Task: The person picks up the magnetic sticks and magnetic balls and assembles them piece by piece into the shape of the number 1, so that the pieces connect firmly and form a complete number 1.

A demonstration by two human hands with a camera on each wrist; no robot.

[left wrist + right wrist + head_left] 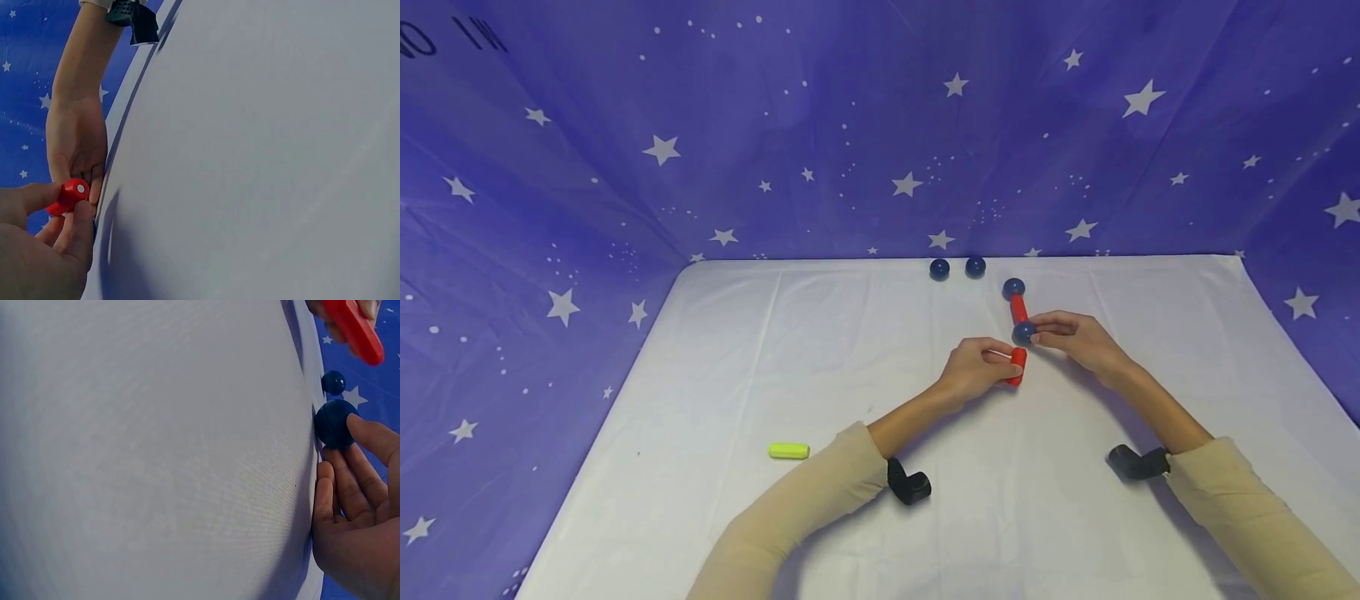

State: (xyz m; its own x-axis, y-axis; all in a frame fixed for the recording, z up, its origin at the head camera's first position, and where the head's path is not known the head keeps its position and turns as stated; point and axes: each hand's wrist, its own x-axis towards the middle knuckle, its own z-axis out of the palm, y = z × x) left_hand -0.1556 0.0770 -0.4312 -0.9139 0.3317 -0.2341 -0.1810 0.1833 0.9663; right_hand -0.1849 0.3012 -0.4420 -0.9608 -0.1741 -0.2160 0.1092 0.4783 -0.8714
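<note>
1. The landmark is the near ball [1024, 334], the blue one nearest the person; the right hand [1078, 342] pinches it from its right side, thumb and fingers close against it.
2. The left hand [976, 367] pinches a loose red stick [1018, 367] between thumb and fingers, just on the person's side of the near ball.
3. The key relation: in the head view, the loose stick's long axis points roughly at the near ball, one end close to it; the right wrist view shows a gap.
4. The left hand is nearer the loose stick; the right is at the ball.
5. Beyond the near ball, a second red stick [1018, 308] runs away to a far ball [1013, 288].
</note>
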